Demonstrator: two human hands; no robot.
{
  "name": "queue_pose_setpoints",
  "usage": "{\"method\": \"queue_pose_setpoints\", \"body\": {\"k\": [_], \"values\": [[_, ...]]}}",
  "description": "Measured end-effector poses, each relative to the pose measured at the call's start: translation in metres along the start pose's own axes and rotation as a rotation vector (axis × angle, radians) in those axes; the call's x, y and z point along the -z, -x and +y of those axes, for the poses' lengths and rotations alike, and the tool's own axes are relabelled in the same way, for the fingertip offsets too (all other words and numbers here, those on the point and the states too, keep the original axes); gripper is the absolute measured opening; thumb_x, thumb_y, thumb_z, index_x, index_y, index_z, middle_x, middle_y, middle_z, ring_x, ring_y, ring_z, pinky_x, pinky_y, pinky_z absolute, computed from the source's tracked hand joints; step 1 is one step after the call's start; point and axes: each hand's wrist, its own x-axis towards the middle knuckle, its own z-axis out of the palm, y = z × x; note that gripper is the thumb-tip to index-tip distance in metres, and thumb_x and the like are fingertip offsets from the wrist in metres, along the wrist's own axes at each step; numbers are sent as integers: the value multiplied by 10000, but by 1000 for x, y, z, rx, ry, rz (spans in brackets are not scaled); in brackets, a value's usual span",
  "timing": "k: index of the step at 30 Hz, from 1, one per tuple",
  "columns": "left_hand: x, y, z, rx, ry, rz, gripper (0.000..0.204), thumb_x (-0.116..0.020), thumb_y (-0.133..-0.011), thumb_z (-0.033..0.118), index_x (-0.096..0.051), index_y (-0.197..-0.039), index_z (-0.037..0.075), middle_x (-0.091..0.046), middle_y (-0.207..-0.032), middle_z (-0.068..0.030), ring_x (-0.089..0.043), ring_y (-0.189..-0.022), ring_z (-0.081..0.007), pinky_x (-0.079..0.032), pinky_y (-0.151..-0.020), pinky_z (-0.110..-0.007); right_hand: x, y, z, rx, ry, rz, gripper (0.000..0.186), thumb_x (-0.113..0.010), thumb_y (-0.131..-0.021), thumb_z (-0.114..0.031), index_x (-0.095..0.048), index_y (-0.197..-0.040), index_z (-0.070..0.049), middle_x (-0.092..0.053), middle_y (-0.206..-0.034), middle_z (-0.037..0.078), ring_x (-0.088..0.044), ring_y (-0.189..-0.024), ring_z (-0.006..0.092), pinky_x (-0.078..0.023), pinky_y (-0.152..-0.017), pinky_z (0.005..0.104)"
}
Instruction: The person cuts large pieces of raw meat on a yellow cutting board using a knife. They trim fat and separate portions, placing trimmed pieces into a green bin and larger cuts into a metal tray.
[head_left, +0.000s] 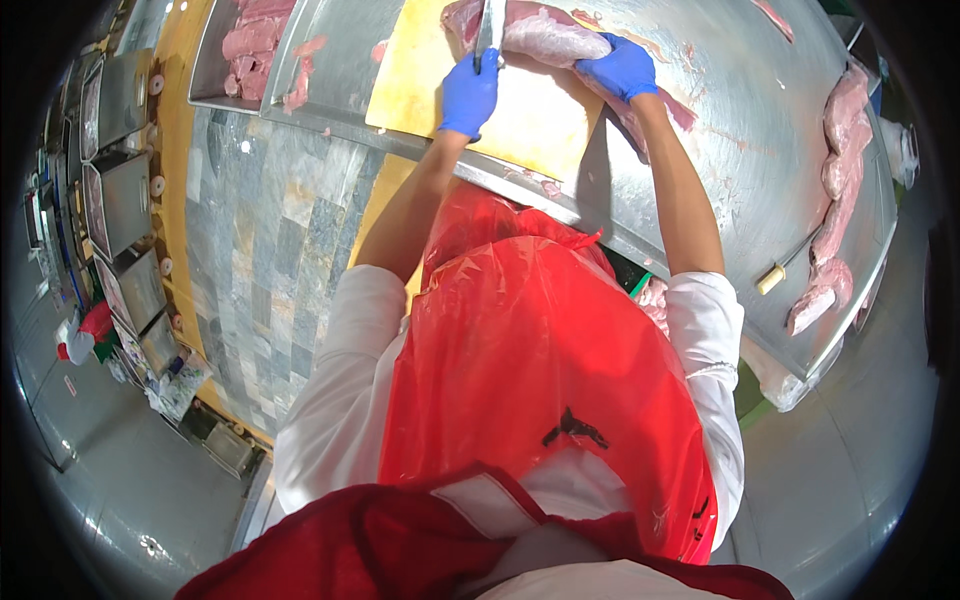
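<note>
Clamped the fingers of the left hand (468,97) round a knife (491,25) and of the right hand (620,70) over the right end of a meat piece (548,36), laid across a yellow board (530,120) on the bench (750,190). Seemed mid-trim; probably called for steady holding and a controlled stroke.

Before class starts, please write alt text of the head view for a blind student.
A blue-gloved left hand holds a knife at a piece of raw meat on a yellow cutting board; the gloved right hand rests on the meat's right end. A red apron fills the lower middle, and a meat strip lies farther right on the metal table.
</note>
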Motion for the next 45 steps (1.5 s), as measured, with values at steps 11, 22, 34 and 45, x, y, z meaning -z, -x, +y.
{"method": "queue_pose_setpoints", "body": {"k": [11, 22, 34, 45], "values": [[-37, 26, 24, 138, 496, -90, 354, -573, -1012, 372, -592, -866, 51, -463, -565, 24, -421, -423, -73, -356, -396, -272, -1, 5, 2, -28, -145, -3, 741, -767, -618, -551, -707, -1218, -121, -735, -1072, 176, -706, -991, 337, -542, -895, 390], [-13, 39, 15, 88, -54, -128, 470, -529, -985, 439, -670, -996, -10, -697, -892, -219, -690, -893, -365, -512, -782, -436, -21, 17, 2, 45, 37, 122, 881, -767, -648, -574, -583, -1382, -123, -633, -1276, 183, -642, -1137, 338, -522, -959, 419], [61, -3, -36, -373, -308, -369, 483, -529, -978, 486, -654, -944, 21, -678, -802, -241, -675, -785, -413, -520, -711, -489, -35, 27, 6, 121, 118, 218, 862, -771, -671, -543, -556, -1400, -137, -615, -1275, 158, -601, -1167, 319, -517, -956, 424], [19, -23, -39, -434, -135, -372, 462, -573, -979, 447, -666, -894, 3, -664, -714, -135, -640, -643, -272, -514, -655, -411, -44, 34, 7, 38, -33, 246, 850, -790, -656, -495, -561, -1399, -153, -608, -1342, 124, -594, -1218, 296, -493, -1011, 401]]}}
